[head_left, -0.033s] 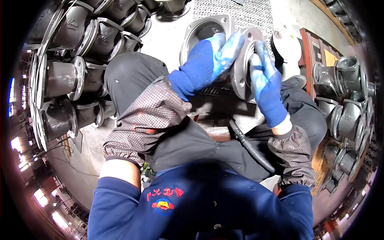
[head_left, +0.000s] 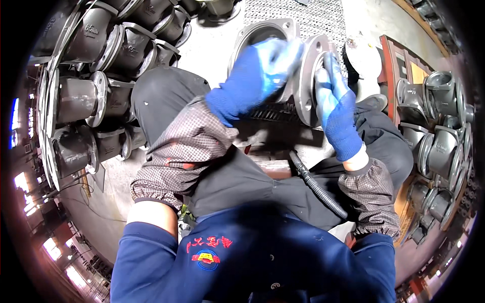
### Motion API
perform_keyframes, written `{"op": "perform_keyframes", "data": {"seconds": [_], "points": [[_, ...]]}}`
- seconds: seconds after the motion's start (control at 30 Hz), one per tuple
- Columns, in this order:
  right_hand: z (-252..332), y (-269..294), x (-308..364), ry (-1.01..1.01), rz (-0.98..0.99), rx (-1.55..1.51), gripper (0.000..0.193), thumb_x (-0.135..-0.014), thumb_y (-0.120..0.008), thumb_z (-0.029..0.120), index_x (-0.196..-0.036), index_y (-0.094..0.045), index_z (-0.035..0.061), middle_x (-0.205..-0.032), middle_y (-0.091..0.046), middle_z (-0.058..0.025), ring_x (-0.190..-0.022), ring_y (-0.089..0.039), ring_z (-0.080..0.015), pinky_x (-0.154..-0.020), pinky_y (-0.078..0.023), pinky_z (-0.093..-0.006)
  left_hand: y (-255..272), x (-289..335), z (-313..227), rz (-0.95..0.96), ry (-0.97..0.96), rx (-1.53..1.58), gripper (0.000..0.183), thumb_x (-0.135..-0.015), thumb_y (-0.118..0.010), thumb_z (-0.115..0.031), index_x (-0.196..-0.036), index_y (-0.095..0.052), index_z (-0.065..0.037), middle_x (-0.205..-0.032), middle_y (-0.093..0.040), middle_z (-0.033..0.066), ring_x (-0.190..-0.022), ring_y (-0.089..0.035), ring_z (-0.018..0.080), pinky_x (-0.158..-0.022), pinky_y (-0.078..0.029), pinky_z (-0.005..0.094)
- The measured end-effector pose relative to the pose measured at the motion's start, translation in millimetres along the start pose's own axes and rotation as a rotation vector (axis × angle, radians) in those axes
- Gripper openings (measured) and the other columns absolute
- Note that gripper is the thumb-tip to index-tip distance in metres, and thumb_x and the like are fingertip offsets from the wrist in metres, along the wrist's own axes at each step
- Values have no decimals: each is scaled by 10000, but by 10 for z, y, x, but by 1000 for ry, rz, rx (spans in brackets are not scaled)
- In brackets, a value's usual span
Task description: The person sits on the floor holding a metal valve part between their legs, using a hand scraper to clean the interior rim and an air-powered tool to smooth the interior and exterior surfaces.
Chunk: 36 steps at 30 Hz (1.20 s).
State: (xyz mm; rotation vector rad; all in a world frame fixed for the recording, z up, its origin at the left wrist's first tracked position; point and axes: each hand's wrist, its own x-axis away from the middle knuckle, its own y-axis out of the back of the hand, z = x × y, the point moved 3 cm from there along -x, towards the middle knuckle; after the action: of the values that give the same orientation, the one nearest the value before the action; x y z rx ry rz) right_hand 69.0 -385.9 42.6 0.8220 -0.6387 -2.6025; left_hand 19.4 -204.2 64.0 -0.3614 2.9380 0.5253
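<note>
Two-handed, seemingly steadies flanged casting [head_left: 305,78] at near edge of mesh mat [head_left: 323,15]; lays right hand [head_left: 335,96] against it, straight-fingered, unclenched; holds blurred left hand [head_left: 268,65] alongside, cannot tell its grip; likely needs steady support next.

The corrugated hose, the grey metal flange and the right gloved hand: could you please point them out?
Corrugated hose [head_left: 317,188]: head view, middle of its length.
Grey metal flange [head_left: 306,81]: head view, its face between two bolt holes.
Right gloved hand [head_left: 335,98]: head view, middle of the glove.
</note>
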Motion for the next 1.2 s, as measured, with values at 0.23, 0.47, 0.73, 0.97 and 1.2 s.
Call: {"op": "perform_keyframes", "data": {"seconds": [0.23, 0.47, 0.73, 0.97, 1.2], "points": [[-150, 95, -133, -364, -66, -173, 395, -942, -530, 133, -1295, -473, -34, -1124, -620, -131, -993, -571, -116, -863, -448, -235, 448, 87, 800, -259, 636, 313, 460, -983, -405, -350, -1122, -562, 60, -922, -654, 112, -828, -639, 164, -778, -518, 283], [-195, 237, -173, -393, -97, -152, 397, -957, -507, 171, -1270, -473, -70, -1115, -604, -124, -989, -555, -122, -856, -446, -250, -19, -53, 822, -23, 464, 789, 456, -985, -398, -329, -1306, -441, -8, -1208, -559, 142, -1066, -573, 200, -952, -462, 338], [-302, 265, -210, -542, -150, -364, 379, -959, -509, 192, -1253, -508, -47, -1063, -616, -58, -903, -552, -92, -794, -454, -224, -37, -119, 824, -95, 351, 730, 421, -991, -377, -295, -1276, -462, 4, -1162, -575, 161, -1026, -595, 211, -925, -479, 329], [-418, 360, -186, -588, -205, -341, 339, -975, -461, 150, -1242, -518, -51, -1089, -612, -76, -976, -557, -120, -860, -447, -247, -141, -191, 795, 72, 417, 791, 466, -991, -364, -325, -1328, -405, -6, -1251, -525, 141, -1128, -534, 205, -990, -430, 345], [-570, 289, -74, -714, -205, -528, 314, -975, -477, 164, -1212, -556, -26, -1004, -624, -38, -874, -565, -83, -780, -462, -221, -92, -220, 690, -18, 346, 484, 485, -982, -391, -305, -1344, -412, 17, -1310, -489, 140, -1192, -482, 206, -1044, -354, 344]]}}
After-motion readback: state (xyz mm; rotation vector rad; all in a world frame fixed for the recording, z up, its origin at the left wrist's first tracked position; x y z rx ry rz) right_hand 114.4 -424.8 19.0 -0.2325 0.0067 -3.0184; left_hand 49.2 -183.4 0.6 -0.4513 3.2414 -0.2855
